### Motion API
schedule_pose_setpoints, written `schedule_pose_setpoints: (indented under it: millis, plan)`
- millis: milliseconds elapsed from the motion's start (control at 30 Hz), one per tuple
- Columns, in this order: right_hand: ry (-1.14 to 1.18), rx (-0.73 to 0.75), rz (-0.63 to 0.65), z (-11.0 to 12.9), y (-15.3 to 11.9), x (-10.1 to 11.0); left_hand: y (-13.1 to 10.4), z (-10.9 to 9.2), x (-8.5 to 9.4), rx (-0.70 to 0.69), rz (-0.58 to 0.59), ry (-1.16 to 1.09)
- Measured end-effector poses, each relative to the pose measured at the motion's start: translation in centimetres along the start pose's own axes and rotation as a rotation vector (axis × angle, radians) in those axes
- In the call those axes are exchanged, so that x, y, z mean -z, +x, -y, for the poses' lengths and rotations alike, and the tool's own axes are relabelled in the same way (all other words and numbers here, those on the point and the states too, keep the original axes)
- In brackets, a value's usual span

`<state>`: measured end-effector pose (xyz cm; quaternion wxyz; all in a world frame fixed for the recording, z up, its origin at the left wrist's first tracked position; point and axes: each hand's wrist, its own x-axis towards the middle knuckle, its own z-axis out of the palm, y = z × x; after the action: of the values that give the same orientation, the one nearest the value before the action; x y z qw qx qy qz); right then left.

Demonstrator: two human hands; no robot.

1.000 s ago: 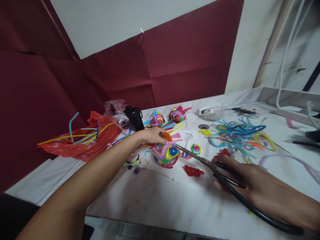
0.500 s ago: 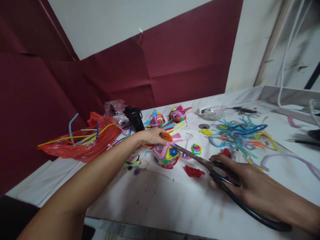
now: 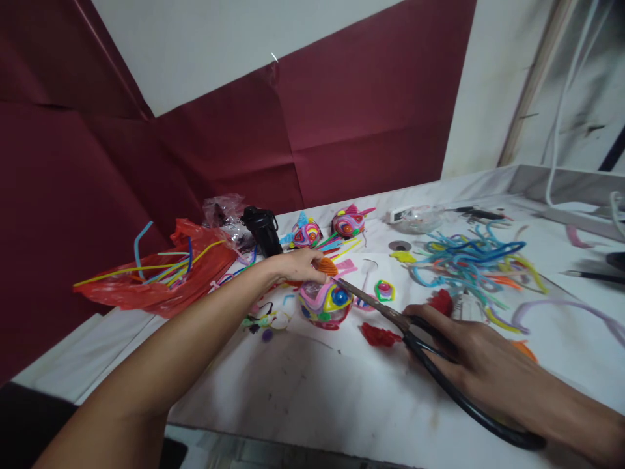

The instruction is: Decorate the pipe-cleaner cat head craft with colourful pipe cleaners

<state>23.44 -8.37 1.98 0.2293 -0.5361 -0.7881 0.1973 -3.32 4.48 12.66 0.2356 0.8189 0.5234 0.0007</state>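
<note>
My left hand [image 3: 306, 266] is closed, with an orange ridged pipe-cleaner piece [image 3: 327, 266] between its thumb and fingers. Directly below sits a round fish-like craft [image 3: 325, 305], covered in pink, yellow, green and red fuzzy strips around a blue eye. Black-handled scissors [image 3: 375, 305] are gripped in my right hand [image 3: 469, 352]. Their blades look closed or nearly so, and the tips lie by the orange piece, above the craft's eye; contact cannot be made out. Red fuzzy pieces [image 3: 379, 335] lie under the blades.
Two similar crafts [image 3: 347, 223] stand at the back beside a black bottle [image 3: 262, 229]. A red plastic bag [image 3: 161, 277] with pipe cleaners is at left. A tangle of pipe cleaners [image 3: 469, 254] and a white glue bottle [image 3: 467, 306] lie at right on the marbled table [image 3: 312, 404].
My right hand and the scissors have shifted slightly left, and the handles have drawn closer together. A pink strip near the tips no longer shows. My left hand has stayed put.
</note>
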Motion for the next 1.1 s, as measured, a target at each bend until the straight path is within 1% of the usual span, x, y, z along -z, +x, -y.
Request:
schedule_pose_setpoints:
  millis: [167,367,467,567,633,700,867,1100]
  plan:
    - [-0.028,0.023,0.004,0.0,0.0,-0.3,0.0,0.2,-0.2,-0.009,0.003,-0.028]
    - [-0.098,0.002,0.038,-0.1,-0.1,-0.6,0.0,0.1,-0.1,-0.005,0.012,-0.011]
    - [-0.185,0.007,0.048,0.0,-0.1,-0.6,0.0,0.1,0.0,-0.005,0.017,-0.007]
    - [-0.333,0.005,0.066,0.1,0.1,-0.6,0.1,0.2,0.0,-0.018,0.031,-0.010]
    - [-0.419,0.010,0.062,0.1,0.2,-0.7,0.1,0.2,0.0,-0.023,0.037,-0.025]
    - [-0.458,0.024,0.047,0.0,0.3,-0.8,0.2,0.2,-0.1,-0.021,0.035,-0.032]
    - [-0.432,0.022,0.075,-0.1,0.3,-1.1,0.2,0.3,-0.1,-0.042,0.026,-0.029]
    - [-0.209,-0.030,0.160,0.2,0.2,-0.3,0.2,0.2,0.0,-0.029,0.019,-0.007]
